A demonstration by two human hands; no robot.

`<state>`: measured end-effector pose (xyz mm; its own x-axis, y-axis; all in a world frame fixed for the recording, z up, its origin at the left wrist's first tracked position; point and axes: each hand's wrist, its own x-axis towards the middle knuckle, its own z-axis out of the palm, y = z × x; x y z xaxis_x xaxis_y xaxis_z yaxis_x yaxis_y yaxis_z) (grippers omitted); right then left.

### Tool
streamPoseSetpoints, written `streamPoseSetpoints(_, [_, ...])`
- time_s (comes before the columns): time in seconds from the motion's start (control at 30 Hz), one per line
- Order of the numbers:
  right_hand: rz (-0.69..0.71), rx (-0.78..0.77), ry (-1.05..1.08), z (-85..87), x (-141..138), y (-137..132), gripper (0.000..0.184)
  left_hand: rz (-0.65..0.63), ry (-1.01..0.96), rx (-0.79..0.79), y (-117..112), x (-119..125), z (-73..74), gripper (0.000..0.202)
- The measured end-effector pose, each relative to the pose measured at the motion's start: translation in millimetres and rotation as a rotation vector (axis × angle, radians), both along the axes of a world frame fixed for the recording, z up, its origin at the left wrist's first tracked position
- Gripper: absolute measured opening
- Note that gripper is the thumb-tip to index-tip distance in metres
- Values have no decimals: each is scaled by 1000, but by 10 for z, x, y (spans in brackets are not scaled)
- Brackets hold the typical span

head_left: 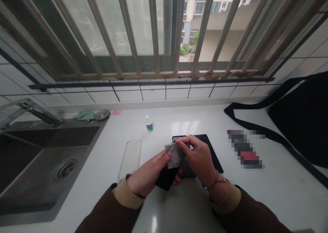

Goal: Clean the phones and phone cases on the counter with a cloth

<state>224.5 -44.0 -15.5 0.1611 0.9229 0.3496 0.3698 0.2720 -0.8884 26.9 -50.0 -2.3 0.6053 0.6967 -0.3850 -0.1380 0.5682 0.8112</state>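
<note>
We catalogue a black smartphone clasped in the left hand, its fingers curled behind it and its thumb on a grey cloth, which the right hand pinches against the phone's upper end between its fingertips. On the white countertop we list, from the hands, a clear phone case at ten o'clock, a small bottle at twelve, a black pad at two, a black bag at three and a steel sink at nine. Beyond stand a tiled wall and a barred window.
</note>
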Motion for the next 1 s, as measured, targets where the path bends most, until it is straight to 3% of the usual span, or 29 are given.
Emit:
streamPoseSetpoints(0.13, [19,97,9,-21,-3,28,19,-6,-13,-9,-3,6,2,49])
streamPoseSetpoints(0.33, [71,22,17,-65,-9,62,32,15,-36,-11,3,-3,0,53])
streamPoseSetpoints(0.5, [40,58,44,-63,-12,61,21,37,-57,-47,-2,9,-21,68])
streamPoseSetpoints(0.57, [5,113,54,-39,-6,51,22,65,-109,-57,2,19,-22,74])
streamPoseSetpoints(0.67, [-17,189,18,5,6,-6,19,189,-140,-67,21,28,-15,67])
streamPoseSetpoints(0.73, [59,242,-7,27,7,-76,18,286,-140,-74,39,28,-5,60])
streamPoseSetpoints(0.83, [302,329,-4,44,-18,-194,24,387,-163,-60,56,29,16,48])
streamPoseSetpoints(0.9, [432,359,-34,48,-54,-246,30,416,-198,-42,54,34,28,41])
streamPoseSetpoints(1.0, [479,404,-192,53,-119,-258,33,385,-201,-34,38,44,28,47])
